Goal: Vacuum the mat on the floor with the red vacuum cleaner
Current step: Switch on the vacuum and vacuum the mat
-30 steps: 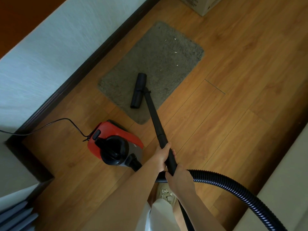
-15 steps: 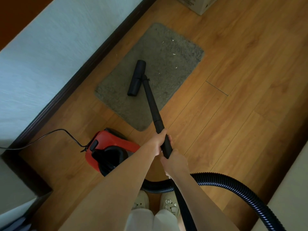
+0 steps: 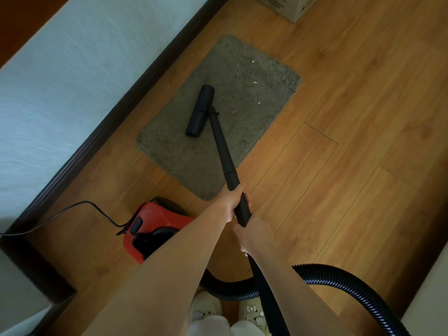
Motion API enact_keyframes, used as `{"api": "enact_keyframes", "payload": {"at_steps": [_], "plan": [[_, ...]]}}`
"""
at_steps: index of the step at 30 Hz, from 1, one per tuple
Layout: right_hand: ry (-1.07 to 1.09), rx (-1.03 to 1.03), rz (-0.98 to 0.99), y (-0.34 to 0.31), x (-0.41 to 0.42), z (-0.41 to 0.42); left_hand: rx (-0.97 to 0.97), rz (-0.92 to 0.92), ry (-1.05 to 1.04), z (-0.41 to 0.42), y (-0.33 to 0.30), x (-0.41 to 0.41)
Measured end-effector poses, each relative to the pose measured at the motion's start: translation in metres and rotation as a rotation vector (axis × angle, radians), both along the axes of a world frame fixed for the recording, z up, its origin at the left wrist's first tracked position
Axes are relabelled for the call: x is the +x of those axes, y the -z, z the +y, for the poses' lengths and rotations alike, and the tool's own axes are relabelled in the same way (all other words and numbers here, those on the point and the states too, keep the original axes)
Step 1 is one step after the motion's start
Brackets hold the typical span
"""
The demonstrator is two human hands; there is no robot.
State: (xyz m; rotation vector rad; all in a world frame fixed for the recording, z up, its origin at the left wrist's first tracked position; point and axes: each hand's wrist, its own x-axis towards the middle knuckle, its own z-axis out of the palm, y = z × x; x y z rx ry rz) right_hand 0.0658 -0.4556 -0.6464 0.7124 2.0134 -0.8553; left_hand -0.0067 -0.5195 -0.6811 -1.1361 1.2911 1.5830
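Observation:
A grey shaggy mat (image 3: pixel 257 93) lies on the wooden floor beside the wall, with small white specks scattered over its far half. The black floor nozzle (image 3: pixel 200 110) rests on the mat's middle, joined to a long black wand (image 3: pixel 223 151). My left hand (image 3: pixel 232 200) grips the wand higher up, and my right hand (image 3: pixel 252 232) grips it just below. The red vacuum cleaner (image 3: pixel 155 221) sits on the floor at my left, partly hidden by my left forearm. Its ribbed black hose (image 3: pixel 344 278) curves away to my right.
A black power cord (image 3: pixel 80 207) runs from the vacuum along the floor to the left. A dark baseboard (image 3: pixel 135 98) lines the pale wall. A cardboard box (image 3: pixel 291 7) stands beyond the mat. My feet in light shoes (image 3: pixel 206 309) are at the bottom.
The nozzle has slid further up the mat, away from me, as both hands pushed the wand forward. The vacuum body now sits more under my left arm.

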Motion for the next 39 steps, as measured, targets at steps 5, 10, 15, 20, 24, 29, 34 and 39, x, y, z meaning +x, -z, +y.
{"api": "enact_keyframes", "payload": {"at_steps": [5,10,15,20,24,29,34,39], "plan": [[0.013,0.004,-0.003,0.002,0.0,-0.001,-0.008,-0.003,0.001,-0.001,0.002,-0.002],[-0.01,0.021,0.01,0.0,0.003,-0.003,0.004,-0.002,-0.008,-0.002,-0.001,0.0],[0.024,0.013,0.038,-0.006,0.003,0.001,0.03,-0.005,-0.001,0.002,-0.009,-0.004],[0.054,0.011,0.046,-0.011,0.006,0.006,0.039,-0.009,0.042,0.007,-0.014,-0.003],[0.044,0.023,0.05,-0.012,0.012,0.011,0.035,-0.01,0.054,0.011,-0.012,0.004],[0.039,0.048,0.035,-0.012,0.029,0.021,0.022,-0.02,0.097,0.022,-0.006,0.022],[0.088,0.055,0.021,-0.011,0.048,0.031,0.052,-0.053,0.114,0.034,-0.001,0.04],[0.144,0.045,0.02,-0.013,0.062,0.04,0.058,-0.058,0.125,0.046,-0.002,0.052]]}}
